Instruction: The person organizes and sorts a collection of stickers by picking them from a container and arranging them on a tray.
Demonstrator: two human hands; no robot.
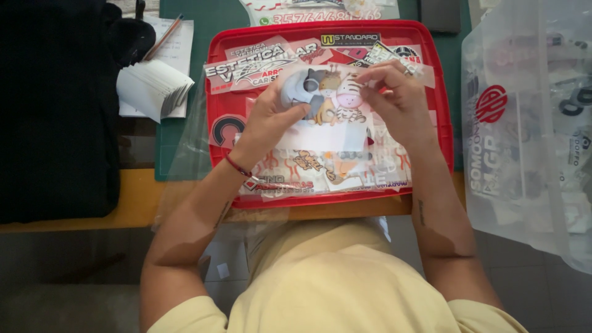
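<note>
**Sticker sheet held over a red tray**

A thin, glossy sheet of cartoon animal stickers (327,98) is held above a red plastic tray (441,111) on the surface. It is pinched by the left hand (271,120) and right hand (398,102) at opposite edges. It seems light, floppy and easily creased; the edges look safest.

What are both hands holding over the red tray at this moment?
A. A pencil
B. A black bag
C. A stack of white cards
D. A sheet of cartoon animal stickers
D: the left hand and right hand grip the sheet of cartoon animal stickers by its sides above the red tray; the pencil and stack of white cards lie untouched to the left.
</note>
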